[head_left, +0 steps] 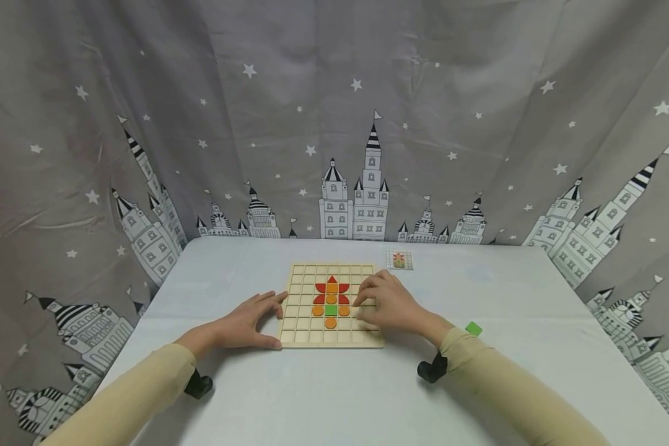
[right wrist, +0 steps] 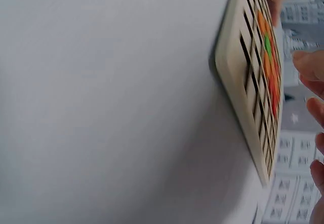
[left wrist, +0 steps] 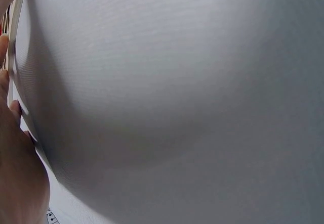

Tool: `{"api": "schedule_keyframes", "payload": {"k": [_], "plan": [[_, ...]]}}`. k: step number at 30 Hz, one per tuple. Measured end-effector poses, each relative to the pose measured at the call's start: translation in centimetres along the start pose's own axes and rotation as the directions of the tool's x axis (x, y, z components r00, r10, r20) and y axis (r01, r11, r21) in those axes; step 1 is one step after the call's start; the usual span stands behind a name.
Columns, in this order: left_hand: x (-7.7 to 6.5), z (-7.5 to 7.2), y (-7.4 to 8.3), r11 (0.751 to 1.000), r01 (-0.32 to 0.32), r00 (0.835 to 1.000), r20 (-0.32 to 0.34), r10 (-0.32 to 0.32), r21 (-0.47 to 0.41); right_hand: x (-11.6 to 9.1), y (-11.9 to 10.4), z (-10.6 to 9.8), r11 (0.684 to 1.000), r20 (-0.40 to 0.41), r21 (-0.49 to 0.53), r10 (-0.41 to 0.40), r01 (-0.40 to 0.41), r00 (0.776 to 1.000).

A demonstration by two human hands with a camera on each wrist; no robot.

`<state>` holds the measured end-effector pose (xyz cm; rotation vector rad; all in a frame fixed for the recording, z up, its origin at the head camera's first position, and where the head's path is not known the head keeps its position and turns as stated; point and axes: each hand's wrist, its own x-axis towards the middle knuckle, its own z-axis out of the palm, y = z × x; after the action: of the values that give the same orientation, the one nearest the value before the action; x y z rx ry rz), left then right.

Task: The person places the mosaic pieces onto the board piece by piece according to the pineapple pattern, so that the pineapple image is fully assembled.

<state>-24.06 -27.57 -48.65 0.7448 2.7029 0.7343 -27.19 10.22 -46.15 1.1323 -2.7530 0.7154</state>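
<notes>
A wooden grid board (head_left: 306, 336) lies on the white table, its cells partly filled with flat pieces. Beneath a red triangle (head_left: 332, 279) come an orange square (head_left: 331, 288), curved red pieces (head_left: 344, 288) and several orange circles (head_left: 331, 323) around a green square (head_left: 331, 310). My left hand (head_left: 251, 322) touches the board's left edge, fingers and thumb spread along it. Over the board's right side hovers my right hand (head_left: 393, 303). The right wrist view shows its thumb (right wrist: 309, 64) apart from the fingers, with no piece seen between them.
Behind the board, to the right, lies a small card (head_left: 399, 259) printed with a similar coloured figure. A loose green tile (head_left: 473, 329) rests on the table beside my right forearm. A grey curtain (head_left: 290, 80) with castles and stars hangs behind the table.
</notes>
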Motion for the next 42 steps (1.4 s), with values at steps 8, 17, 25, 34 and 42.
{"api": "schedule_keyframes", "payload": {"k": [8, 17, 25, 34, 42], "plan": [[0.0, -0.1, 0.2, 1.000, 0.005, 1.000, 0.003, -0.005, 0.003, -4.4, 3.5, -3.3, 0.993, -0.003, -0.004, 0.117, -0.117, 0.993], [-0.1, -0.1, 0.2, 1.000, 0.009, 1.000, 0.002, -0.009, -0.006, -9.2, 7.3, -5.7, 0.960, 0.053, -0.024, 0.279, -0.278, 0.959], [0.0, 0.0, 0.0, 1.000, -0.012, 1.000, 0.000, 0.012, 0.002, -11.3, 8.9, -6.3, 0.955, 0.057, -0.046, 0.294, -0.292, 0.954], [0.0, 0.0, 0.1, 1.000, -0.007, 1.000, -0.004, 0.007, -0.001, -11.7, 9.5, -5.7, 0.953, 0.054, -0.005, 0.302, -0.302, 0.952], [-0.1, 0.0, 0.2, 1.000, -0.019, 1.000, -0.017, 0.019, 0.000, -11.7, 9.8, -5.2, 0.945, 0.068, 0.026, 0.324, -0.326, 0.944]]}}
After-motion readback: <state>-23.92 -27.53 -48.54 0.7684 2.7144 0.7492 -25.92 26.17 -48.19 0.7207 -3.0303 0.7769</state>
